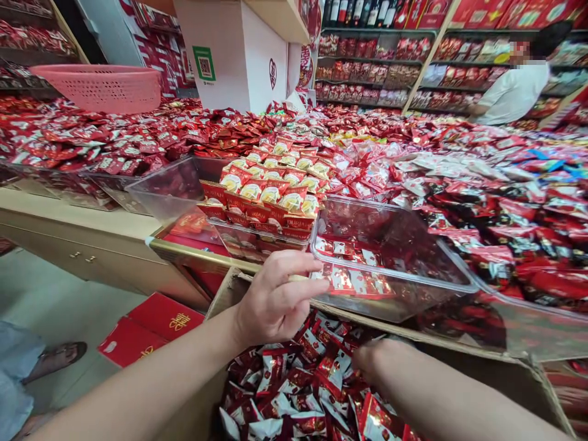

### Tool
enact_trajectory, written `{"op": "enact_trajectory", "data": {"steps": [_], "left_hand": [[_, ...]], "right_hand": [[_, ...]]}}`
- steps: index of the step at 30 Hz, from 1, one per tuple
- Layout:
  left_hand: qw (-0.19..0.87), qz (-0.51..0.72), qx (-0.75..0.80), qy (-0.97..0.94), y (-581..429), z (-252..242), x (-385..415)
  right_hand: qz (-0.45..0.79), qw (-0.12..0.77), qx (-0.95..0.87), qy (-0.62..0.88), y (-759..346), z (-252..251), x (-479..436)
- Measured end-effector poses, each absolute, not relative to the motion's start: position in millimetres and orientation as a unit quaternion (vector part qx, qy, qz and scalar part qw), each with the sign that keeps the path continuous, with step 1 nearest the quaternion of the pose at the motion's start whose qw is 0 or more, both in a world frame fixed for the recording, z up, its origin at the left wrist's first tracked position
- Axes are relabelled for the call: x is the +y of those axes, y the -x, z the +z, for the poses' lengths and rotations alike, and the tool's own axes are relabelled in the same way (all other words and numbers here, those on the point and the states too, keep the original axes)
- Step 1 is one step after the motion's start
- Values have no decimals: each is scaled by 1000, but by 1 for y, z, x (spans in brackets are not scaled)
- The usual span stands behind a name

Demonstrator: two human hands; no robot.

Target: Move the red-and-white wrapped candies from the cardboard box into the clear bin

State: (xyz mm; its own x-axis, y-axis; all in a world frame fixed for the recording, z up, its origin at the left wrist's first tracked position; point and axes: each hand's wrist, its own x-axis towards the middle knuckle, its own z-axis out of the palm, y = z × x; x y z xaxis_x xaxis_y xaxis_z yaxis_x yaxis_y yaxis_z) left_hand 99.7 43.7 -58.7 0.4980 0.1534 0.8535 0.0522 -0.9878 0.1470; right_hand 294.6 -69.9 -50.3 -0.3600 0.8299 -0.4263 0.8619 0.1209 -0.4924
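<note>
My left hand [280, 297] is over the back edge of an open cardboard box [487, 361], its fingers apart and pointing at a clear plastic bin [367, 309]. No packet shows in it. Small red and white wrapped candies [294, 383] fill the box. Down among them reaches my right hand [381, 361], slightly blurred, with its fingers hidden. Flat rows of similar red and white packets [344, 275] cover part of the clear bin's bottom. Just left of it, another clear bin holds neatly stacked durian candy packets [271, 190].
Heaps of wrapped sweets [514, 214] spread right and behind. A pink basket [105, 86] sits on the far-left heap. Red cartons [151, 327] lie on the floor near someone's foot [59, 354]. A person in a white shirt [517, 92] stands by the back shelves.
</note>
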Motion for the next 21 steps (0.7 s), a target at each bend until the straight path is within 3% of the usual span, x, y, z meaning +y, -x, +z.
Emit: {"op": "enact_trajectory", "data": {"steps": [7,11,16,21], "left_hand": [[80,397,-20,-914,-106,-69,32],[94,351,-16,-932,-110,-72,32],[130,395,10,-910,-108,-69,35],[141,398,2,-906,-104,-60,34]], "right_hand": [[-274,98,742,-604,-264,-125,-52],[-245,59,768,-589,-265,-127,-56],[-277,15,754,-596,-281,-113,-50],[-315,77,778,-537,-288,-108,-60]]}}
